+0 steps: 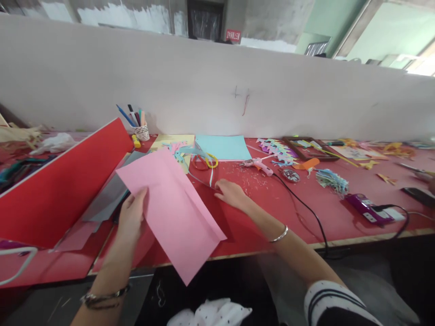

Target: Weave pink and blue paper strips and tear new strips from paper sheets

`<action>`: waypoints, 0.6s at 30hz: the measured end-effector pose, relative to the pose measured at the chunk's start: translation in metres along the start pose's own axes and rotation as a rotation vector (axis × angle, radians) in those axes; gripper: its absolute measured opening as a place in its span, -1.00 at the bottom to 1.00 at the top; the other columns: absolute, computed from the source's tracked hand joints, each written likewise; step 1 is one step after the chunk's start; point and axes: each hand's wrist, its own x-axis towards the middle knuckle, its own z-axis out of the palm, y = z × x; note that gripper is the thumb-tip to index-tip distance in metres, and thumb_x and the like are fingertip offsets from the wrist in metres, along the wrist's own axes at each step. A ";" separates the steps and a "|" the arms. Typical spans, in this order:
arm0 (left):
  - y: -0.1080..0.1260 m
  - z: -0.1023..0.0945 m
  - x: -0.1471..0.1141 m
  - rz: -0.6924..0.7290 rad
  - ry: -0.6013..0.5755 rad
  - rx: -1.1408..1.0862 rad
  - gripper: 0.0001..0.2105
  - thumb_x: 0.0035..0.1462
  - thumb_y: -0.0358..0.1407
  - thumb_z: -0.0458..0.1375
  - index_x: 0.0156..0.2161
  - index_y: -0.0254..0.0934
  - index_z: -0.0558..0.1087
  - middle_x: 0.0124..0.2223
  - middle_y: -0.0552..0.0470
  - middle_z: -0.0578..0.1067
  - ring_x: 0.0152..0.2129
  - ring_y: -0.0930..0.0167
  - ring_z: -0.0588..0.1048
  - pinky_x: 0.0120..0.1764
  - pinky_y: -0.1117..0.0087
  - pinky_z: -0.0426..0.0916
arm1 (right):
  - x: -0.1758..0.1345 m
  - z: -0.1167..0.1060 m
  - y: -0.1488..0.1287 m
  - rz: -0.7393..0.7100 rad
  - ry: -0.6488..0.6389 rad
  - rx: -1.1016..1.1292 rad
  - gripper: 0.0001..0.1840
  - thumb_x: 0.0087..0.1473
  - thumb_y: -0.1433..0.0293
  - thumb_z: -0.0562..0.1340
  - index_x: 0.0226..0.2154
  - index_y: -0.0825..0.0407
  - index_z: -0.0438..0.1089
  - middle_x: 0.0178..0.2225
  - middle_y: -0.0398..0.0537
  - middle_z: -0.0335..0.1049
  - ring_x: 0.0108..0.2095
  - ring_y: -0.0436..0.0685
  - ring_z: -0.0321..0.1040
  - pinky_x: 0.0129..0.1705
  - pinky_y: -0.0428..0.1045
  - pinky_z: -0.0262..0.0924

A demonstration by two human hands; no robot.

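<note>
My left hand grips the left edge of a pink sheet of paper, thumb on top. The sheet hangs tilted over the table's front edge, with a fold along its right side. Over the table, my right hand has its fingers curled together at the end of a thin pale paper strip. Just beyond it lie scissors with red and yellow handles, partly under paper scraps. Farther back is a light blue sheet. A pink glue gun lies to the right of the scissors.
A red board leans at left over grey sheets. Behind stands a pen cup. To the right are a tasselled paper bundle, a purple power strip and the glue gun's black cord. A white partition closes the back.
</note>
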 end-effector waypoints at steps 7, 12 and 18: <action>0.000 -0.002 -0.038 -0.262 -0.033 -0.130 -0.90 -0.13 -0.31 0.06 -0.56 -0.27 0.24 -0.77 0.26 0.24 -0.89 0.62 0.14 -0.80 0.60 0.02 | 0.007 0.002 0.015 0.139 0.045 -0.056 -0.86 0.01 0.44 0.05 -0.40 0.02 0.32 -0.37 -0.07 0.41 -0.37 0.05 0.32 -0.46 -0.12 -0.01; -0.018 0.012 -0.082 -0.535 -0.237 -0.235 -0.88 -0.10 -0.30 0.10 -0.50 -0.30 0.26 -0.66 0.16 0.36 -0.73 0.45 0.42 -0.71 0.51 0.27 | 0.018 -0.011 0.025 0.224 0.139 -0.065 -0.83 0.03 0.41 0.06 -0.28 0.08 0.27 -0.27 0.05 0.38 -0.28 0.12 0.31 -0.37 -0.07 0.06; -0.024 0.032 -0.107 -0.763 -0.420 -0.297 -0.91 -0.01 -0.32 0.06 -0.47 -0.30 0.28 -0.42 0.04 0.44 -0.40 0.35 0.51 -0.55 0.43 0.38 | 0.003 -0.017 0.005 -0.120 0.116 0.098 -0.71 0.04 0.27 0.08 -0.19 0.09 0.23 -0.17 0.02 0.33 -0.19 0.07 0.26 -0.21 -0.07 0.09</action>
